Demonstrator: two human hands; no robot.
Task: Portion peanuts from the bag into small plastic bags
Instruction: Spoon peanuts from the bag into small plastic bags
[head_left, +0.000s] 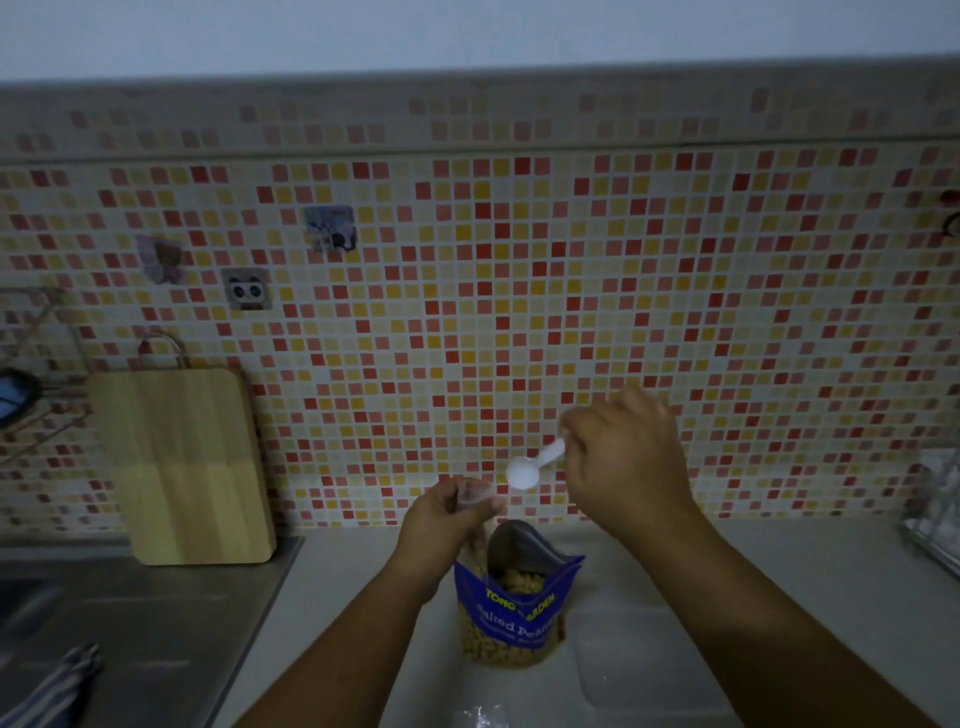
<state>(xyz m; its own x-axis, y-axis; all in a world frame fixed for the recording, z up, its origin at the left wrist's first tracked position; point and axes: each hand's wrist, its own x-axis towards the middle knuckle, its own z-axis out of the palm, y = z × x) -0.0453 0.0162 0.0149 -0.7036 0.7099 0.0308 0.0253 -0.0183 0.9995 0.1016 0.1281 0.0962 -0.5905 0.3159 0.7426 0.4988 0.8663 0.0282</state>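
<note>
Head view: left hand (447, 519) pinches small plastic bag (478, 496) just above open peanut bag (511, 613), standing near-centre on counter (337, 597). Right hand (628, 467) grips white scoop (524, 473). Film probably light, limp, slippery; hold at mouth edge.

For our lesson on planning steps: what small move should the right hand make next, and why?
Probably dip the white scoop down into the open peanut bag: its bowl looks empty, the right hand holds it above the bag, and the left hand grips a small plastic bag beside it.
</note>
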